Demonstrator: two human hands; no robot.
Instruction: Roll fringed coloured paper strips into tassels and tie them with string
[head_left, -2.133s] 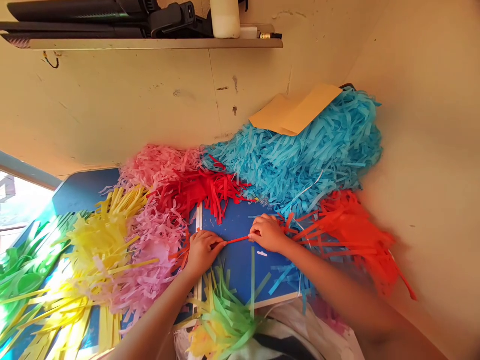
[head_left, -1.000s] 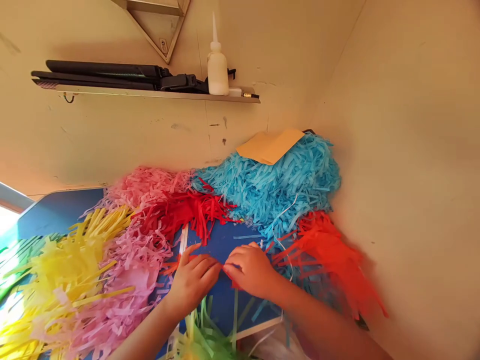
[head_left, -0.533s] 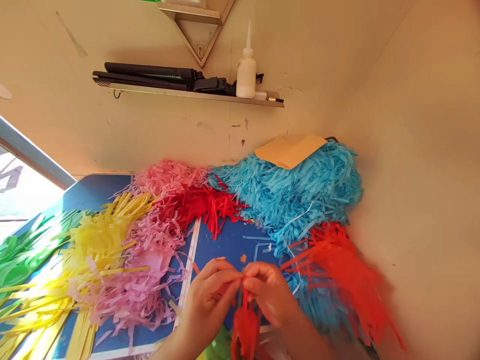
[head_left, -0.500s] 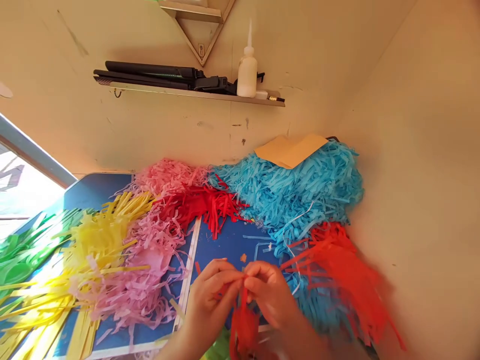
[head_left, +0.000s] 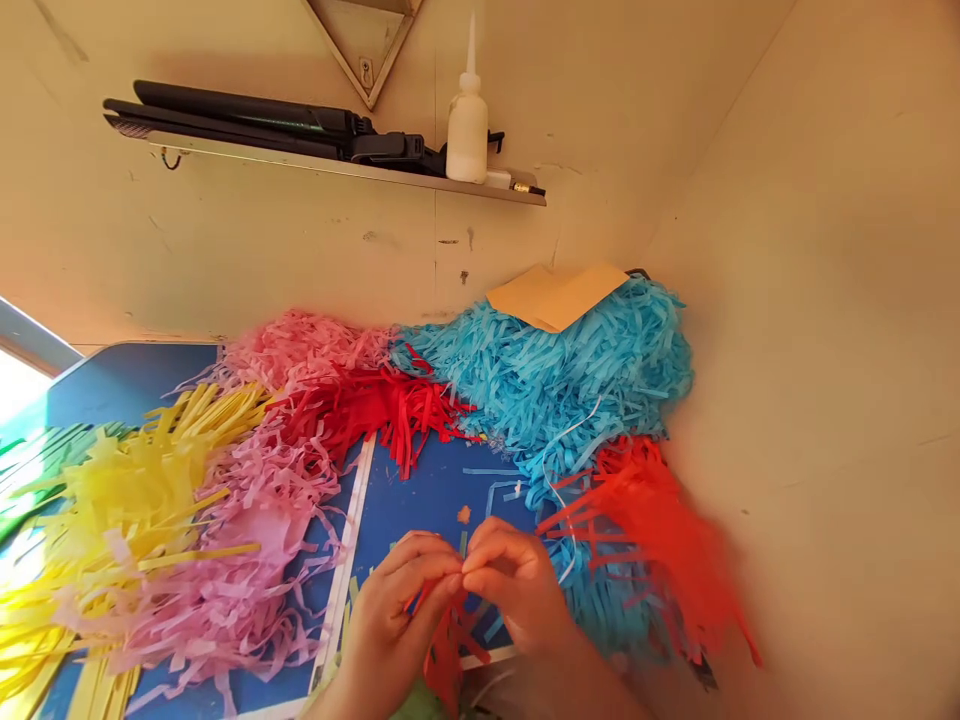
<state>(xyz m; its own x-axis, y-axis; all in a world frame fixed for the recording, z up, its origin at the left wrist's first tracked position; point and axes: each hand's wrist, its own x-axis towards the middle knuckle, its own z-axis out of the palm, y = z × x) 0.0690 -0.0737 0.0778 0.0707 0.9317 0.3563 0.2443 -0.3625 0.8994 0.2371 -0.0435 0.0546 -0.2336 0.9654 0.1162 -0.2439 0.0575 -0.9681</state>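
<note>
In the head view, our left hand [head_left: 394,625] and our right hand [head_left: 517,595] meet fingertip to fingertip, both pinched shut on the red paper strips [head_left: 444,645]. The strips are thin, bright red and limp. They hang down from the pinch in a small bunch towards us, over the near edge of the blue table [head_left: 420,495], and they are too blurred for us to count.

Just beyond the grip lies one tiny orange scrap [head_left: 464,514]. To its right spreads one orange-red heap [head_left: 652,520], and behind that one big light-blue heap [head_left: 577,365] with one tan paper sheet [head_left: 555,295] resting on top. Straight beyond the grip sits one dark red heap [head_left: 375,405]. Pink shreds form two heaps (they nearly merge), the pink heap [head_left: 255,545] left of the grip and the far pink heap [head_left: 300,345] at the wall. Further left we count one yellow heap [head_left: 127,505].

High above the grip, one wall shelf [head_left: 337,167] carries one white glue bottle [head_left: 466,125] and a long black tool [head_left: 247,108].
</note>
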